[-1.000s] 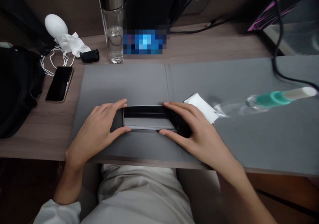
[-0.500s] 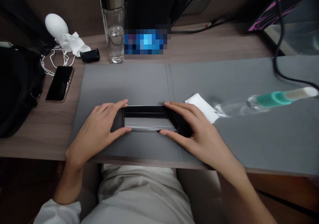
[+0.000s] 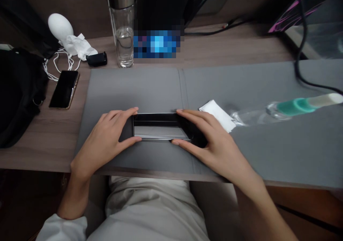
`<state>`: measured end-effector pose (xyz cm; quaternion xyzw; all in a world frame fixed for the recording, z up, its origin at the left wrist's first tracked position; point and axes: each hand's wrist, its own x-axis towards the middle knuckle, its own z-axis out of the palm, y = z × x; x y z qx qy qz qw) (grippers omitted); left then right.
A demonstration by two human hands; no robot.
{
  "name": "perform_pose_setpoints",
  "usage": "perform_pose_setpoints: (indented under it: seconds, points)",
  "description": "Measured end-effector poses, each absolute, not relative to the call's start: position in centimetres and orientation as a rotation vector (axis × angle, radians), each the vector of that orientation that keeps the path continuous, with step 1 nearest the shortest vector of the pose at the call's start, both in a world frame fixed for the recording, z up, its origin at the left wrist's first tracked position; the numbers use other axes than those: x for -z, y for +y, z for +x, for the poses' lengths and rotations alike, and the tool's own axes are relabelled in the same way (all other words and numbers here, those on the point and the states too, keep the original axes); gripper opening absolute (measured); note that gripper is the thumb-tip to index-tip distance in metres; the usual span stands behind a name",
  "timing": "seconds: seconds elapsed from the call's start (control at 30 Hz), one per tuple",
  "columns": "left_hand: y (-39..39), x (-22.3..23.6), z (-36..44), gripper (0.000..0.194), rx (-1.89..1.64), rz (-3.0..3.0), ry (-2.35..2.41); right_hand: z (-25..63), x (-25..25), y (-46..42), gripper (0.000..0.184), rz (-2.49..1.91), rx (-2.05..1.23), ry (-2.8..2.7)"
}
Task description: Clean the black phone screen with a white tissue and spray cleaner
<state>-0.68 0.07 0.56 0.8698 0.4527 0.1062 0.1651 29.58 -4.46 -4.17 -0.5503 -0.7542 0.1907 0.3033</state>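
A dark phone point(image 3: 158, 126) with a glossy, reflecting screen lies sideways over the grey desk mat point(image 3: 139, 87). At its left end, my left hand point(image 3: 103, 139) grips the long edges between thumb and fingers. My right hand point(image 3: 211, 135) does the same at the other end and covers part of it. Just beyond the right fingers is a folded white tissue point(image 3: 217, 115). The foot of a clear spray bottle point(image 3: 254, 116) with a green collar is beside that tissue, and the bottle looks stretched toward the right.
A second phone point(image 3: 64, 90) rests on the wooden desk at left, near white cables, a white rounded device point(image 3: 60, 26) and a small black case point(image 3: 97, 59). A glass water bottle point(image 3: 124, 44) stands behind the mat. A black cable point(image 3: 300, 69) crosses at right; a black bag point(image 3: 21, 98) sits at far left.
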Motion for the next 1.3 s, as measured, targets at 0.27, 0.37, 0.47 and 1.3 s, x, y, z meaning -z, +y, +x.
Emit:
perform_pose_setpoints:
  seconds: [0.27,0.37,0.47,1.3]
  points:
    - [0.04,-0.54,-0.68,0.065,-0.306,2.472,1.289,29.53,3.99,-4.43,0.062,-1.457,-0.499,-2.011]
    - [0.03,-0.45,-0.68,0.066,-0.305,2.469,1.288,29.52,3.95,-4.41,0.062,-1.453,-0.491,-2.015]
    - [-0.02,-0.48,-0.65,0.066,-0.298,2.474,1.283,29.54,3.95,-4.42,0.062,-1.445,-0.485,-2.024]
    - [0.00,-0.64,-0.57,0.066,-0.280,2.485,1.283,29.56,4.16,-4.50,0.062,-1.433,-0.455,-2.043]
